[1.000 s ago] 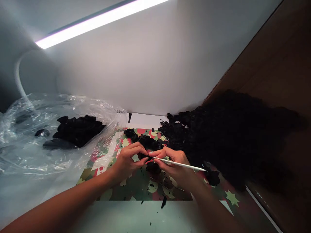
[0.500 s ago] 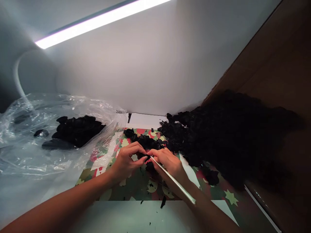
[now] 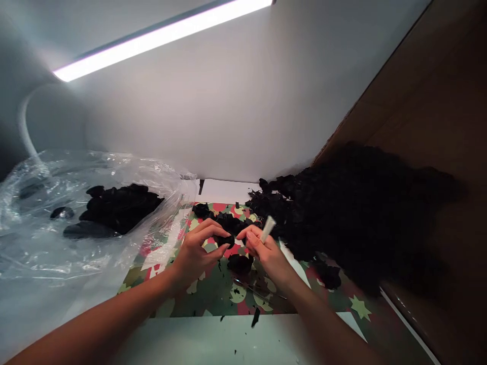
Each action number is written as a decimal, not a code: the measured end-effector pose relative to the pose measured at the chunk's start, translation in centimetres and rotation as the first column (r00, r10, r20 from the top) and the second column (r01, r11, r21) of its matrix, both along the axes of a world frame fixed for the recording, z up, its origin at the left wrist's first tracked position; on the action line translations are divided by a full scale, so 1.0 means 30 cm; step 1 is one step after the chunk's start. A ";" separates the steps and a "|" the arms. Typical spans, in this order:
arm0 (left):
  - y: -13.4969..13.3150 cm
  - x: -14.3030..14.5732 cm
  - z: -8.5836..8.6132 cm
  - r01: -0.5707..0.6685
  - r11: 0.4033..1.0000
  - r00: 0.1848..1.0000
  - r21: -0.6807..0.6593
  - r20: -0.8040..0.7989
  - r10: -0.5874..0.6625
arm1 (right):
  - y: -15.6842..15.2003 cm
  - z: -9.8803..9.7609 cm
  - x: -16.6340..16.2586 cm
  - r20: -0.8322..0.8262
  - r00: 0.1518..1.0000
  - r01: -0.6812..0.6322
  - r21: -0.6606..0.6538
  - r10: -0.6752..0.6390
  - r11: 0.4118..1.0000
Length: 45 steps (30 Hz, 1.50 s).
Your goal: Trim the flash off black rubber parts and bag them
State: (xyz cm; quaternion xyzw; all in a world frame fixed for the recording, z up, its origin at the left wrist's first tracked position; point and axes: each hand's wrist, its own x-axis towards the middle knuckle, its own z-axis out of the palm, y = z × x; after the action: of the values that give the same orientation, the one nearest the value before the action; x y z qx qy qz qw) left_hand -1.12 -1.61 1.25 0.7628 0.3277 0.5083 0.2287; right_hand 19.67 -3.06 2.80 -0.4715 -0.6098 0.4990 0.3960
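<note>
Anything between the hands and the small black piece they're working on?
Nothing visible. The left hand pinches the small black piece at its fingertips, and the right hand, holding the white stick, meets it from the other side. Loose black pieces lie below on the patterned paper, out of the way.

a long bright light (image 3: 163,35) shines on the white wall (image 3: 236,111); a brown wooden wall (image 3: 437,91) stands at the right.

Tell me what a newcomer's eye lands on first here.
The big heap of black pieces at right, spilling over the patterned paper. Mid-frame, the left hand pinches a small black piece while the right hand holds a white stick. At left, a clear plastic bag holds more.
</note>
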 end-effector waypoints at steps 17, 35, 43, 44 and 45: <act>-0.019 0.014 -0.006 0.099 0.838 0.975 -0.537 0.219 0.025 | -0.032 -0.013 -0.062 0.081 0.996 0.039 0.087 -0.046 0.995; -0.010 -0.001 0.030 0.061 0.983 0.979 -0.174 0.201 -0.025 | -0.028 -0.002 -0.063 -0.341 0.938 -0.028 -0.266 -0.067 0.963; -0.002 0.002 0.032 0.075 0.953 0.992 -0.293 0.118 -0.042 | -0.007 0.034 0.014 0.063 0.990 0.104 0.249 -0.123 0.963; -0.003 0.002 0.031 0.078 0.950 0.992 -0.303 0.114 -0.045 | -0.010 0.039 0.015 0.118 0.988 0.058 0.307 -0.098 0.950; -0.003 0.003 0.030 0.075 0.949 0.993 -0.307 0.108 -0.044 | -0.014 0.041 0.014 0.166 0.983 0.016 0.364 -0.082 0.931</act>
State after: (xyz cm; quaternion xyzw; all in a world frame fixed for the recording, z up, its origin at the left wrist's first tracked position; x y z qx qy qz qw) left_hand -1.03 -1.70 2.15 0.7007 0.3685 0.4807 0.3771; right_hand 20.10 -3.48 4.02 -0.4484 -0.7122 0.3240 0.4320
